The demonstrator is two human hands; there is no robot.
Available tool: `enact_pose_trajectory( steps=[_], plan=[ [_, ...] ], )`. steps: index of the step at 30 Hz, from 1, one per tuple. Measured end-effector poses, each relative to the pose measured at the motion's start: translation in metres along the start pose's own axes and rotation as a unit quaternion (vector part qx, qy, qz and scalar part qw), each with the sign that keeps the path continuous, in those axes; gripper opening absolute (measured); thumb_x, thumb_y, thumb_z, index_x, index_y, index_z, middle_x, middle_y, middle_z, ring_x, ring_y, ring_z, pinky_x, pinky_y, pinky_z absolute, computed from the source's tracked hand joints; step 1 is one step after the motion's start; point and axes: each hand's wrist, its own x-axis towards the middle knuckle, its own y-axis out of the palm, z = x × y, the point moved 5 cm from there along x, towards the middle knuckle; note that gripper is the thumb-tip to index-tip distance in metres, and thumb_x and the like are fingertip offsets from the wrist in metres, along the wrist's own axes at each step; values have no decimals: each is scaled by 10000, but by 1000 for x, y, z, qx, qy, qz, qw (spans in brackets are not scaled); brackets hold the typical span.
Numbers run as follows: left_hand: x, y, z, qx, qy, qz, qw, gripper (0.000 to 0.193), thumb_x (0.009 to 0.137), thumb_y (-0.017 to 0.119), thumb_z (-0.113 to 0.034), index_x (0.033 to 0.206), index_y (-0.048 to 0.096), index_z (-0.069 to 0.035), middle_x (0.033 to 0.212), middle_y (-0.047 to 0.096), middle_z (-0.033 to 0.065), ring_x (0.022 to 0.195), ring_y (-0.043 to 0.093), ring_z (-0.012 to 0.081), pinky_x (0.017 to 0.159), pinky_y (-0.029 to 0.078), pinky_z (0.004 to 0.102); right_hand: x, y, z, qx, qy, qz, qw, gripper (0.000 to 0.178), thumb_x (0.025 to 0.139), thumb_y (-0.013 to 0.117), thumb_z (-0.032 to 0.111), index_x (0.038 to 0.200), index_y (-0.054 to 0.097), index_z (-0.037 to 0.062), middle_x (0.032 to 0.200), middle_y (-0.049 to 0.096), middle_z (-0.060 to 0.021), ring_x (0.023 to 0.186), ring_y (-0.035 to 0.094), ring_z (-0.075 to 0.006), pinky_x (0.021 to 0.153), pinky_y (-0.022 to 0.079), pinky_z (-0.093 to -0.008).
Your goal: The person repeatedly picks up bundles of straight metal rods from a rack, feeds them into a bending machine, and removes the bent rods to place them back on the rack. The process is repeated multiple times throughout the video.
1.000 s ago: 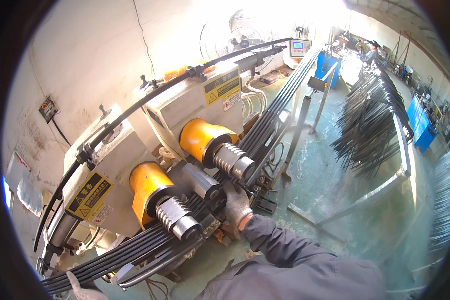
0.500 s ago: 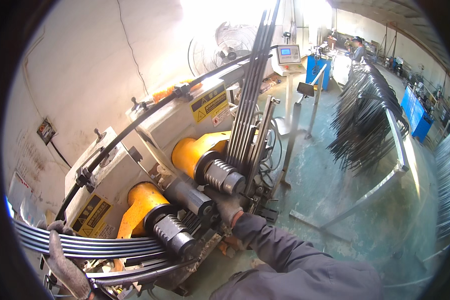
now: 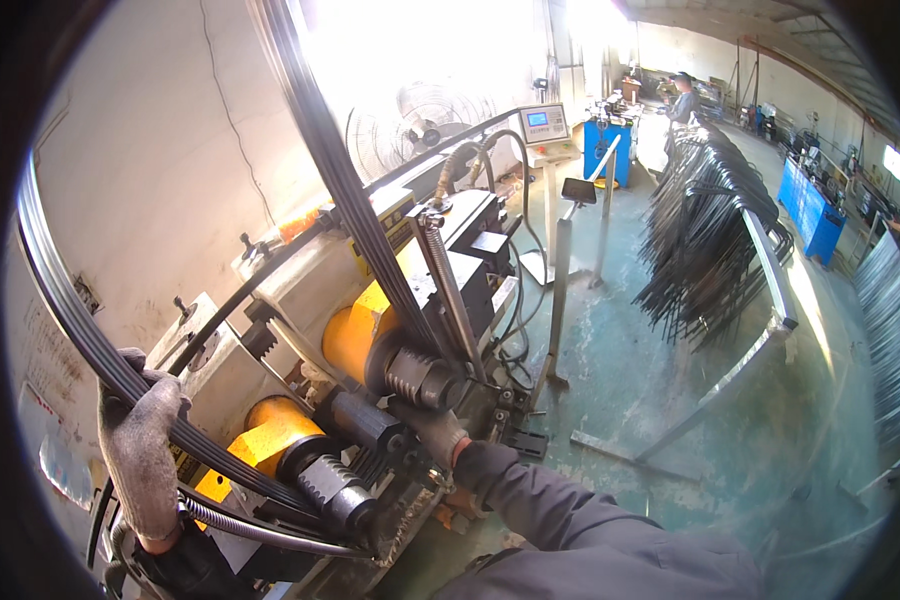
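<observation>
My left hand (image 3: 145, 440), in a grey knit glove, is closed around a bundle of dark metal rods (image 3: 82, 325) that curves up at the left. My right hand (image 3: 432, 432), also gloved, lies by a dark cylindrical block (image 3: 360, 420) in the middle of a bending machine; its fingers are partly hidden. A second upright part of the rods (image 3: 340, 175) rises from the right side of the machine and leans left. Beside the rods are two yellow arms (image 3: 355, 340) (image 3: 270, 430), with a ribbed dark roller (image 3: 420, 378) and another ribbed roller (image 3: 335, 480).
A control box with a screen (image 3: 542, 122) stands on a post behind. Many bent dark rods (image 3: 705, 230) hang on a metal rack (image 3: 730, 385) at the right. A fan (image 3: 425, 130) is by the wall; a person (image 3: 684, 100) stands far off.
Both rod ends have swung: the left one rose from nearly level to steep, the right one tipped leftward. My left hand rose with the rods. The yellow arms turned; my right hand stayed by the block.
</observation>
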Motion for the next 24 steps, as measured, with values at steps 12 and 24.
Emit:
enact_pose_trajectory(
  steps=[12,24],
  plan=[
    [1,-2,9,-36,6,11,999,397,1042,706,-107,1407,605,12,1036,684,63,920,683,162,885,535,315,6,0,-7,0,-64,12,998,326,1057,808,263,1289,827,34,1184,830,-55,1039,779,-145,896,609,-339],
    [4,-7,12,-41,-3,1,999,408,1017,782,-93,1397,654,-22,1033,699,51,941,700,168,912,541,308,0,3,2,-65,-79,43,994,298,1095,722,217,1338,822,76,1287,810,-82,1190,765,-180,1029,581,-349]
  ],
)
